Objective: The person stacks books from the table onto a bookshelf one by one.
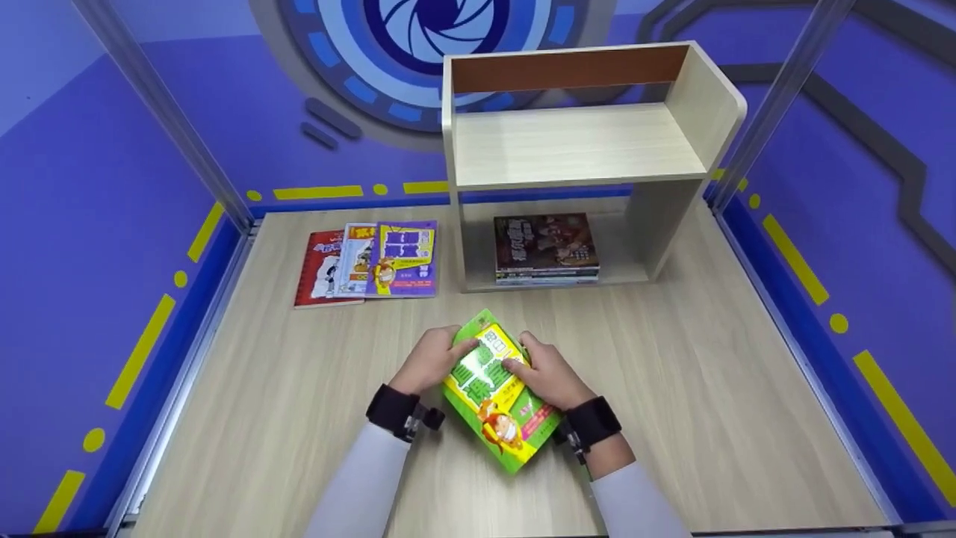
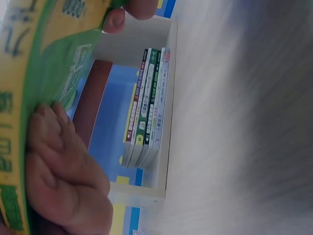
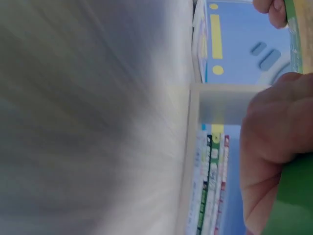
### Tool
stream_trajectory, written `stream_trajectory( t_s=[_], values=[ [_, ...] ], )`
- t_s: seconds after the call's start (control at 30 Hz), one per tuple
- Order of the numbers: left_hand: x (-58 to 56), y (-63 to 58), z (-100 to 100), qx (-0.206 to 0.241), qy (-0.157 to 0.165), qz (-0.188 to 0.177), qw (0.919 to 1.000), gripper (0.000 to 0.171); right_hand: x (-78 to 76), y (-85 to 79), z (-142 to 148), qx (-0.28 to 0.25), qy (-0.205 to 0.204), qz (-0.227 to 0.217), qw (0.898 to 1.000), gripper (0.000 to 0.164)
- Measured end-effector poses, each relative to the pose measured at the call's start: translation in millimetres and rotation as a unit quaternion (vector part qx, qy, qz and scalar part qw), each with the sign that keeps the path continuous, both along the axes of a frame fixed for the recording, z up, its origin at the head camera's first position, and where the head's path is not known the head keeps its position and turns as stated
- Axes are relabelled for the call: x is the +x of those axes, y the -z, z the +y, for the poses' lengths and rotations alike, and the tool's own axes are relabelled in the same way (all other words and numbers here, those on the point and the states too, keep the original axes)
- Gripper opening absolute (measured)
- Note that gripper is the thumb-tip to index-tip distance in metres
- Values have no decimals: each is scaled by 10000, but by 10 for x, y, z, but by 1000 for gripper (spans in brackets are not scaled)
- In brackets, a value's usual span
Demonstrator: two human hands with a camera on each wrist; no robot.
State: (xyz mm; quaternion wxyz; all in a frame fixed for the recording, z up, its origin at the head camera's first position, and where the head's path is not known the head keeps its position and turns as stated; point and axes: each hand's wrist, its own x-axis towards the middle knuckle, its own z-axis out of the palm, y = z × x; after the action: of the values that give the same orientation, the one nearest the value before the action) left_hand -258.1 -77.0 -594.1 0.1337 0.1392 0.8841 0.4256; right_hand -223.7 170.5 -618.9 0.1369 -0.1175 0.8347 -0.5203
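Observation:
A green and yellow book [image 1: 489, 388] with a cartoon figure on its cover is held tilted above the front middle of the table. My left hand [image 1: 433, 360] grips its upper left edge, thumb on the cover and fingers underneath. On the right edge my right hand [image 1: 554, 376] holds it the same way. In the left wrist view the book's spine [image 2: 14, 122] faces the camera, with curled left fingers [image 2: 63, 181] beneath. The right wrist view shows the right hand [image 3: 274, 142] around the green cover [image 3: 293, 200].
A two-tier wooden shelf [image 1: 575, 146] stands at the back right. On its lower level lies a stack of books [image 1: 547, 243], a dark brown cover on top. Left of the shelf, three overlapping books rest on the table: red [image 1: 317, 276], white-blue [image 1: 355, 261] and purple [image 1: 407, 258].

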Motion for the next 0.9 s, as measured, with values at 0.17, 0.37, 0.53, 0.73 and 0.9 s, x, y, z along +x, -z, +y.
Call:
stream_trajectory(
  t_s=[0.17, 0.37, 0.53, 0.73, 0.9],
  values=[
    [27, -13, 77, 176, -549, 345, 9977, 37, -62, -161, 270, 651, 554, 490, 9951, 27],
    [145, 2, 149, 591, -1861, 767, 9777, 34, -43, -222, 592, 412, 1451, 142, 9885, 33],
    [225, 59, 292, 714, -2396, 1385, 9583, 33, 12, -110, 537, -306, 1794, -303, 9828, 55],
    [286, 200, 485, 784, -2654, 1591, 9477, 32, 73, 47, 316, -408, 2721, -213, 9612, 46],
    [310, 243, 569, 776, -2595, 1604, 9492, 32, 94, 119, 295, 78, 3035, 342, 9522, 29]
  ],
)
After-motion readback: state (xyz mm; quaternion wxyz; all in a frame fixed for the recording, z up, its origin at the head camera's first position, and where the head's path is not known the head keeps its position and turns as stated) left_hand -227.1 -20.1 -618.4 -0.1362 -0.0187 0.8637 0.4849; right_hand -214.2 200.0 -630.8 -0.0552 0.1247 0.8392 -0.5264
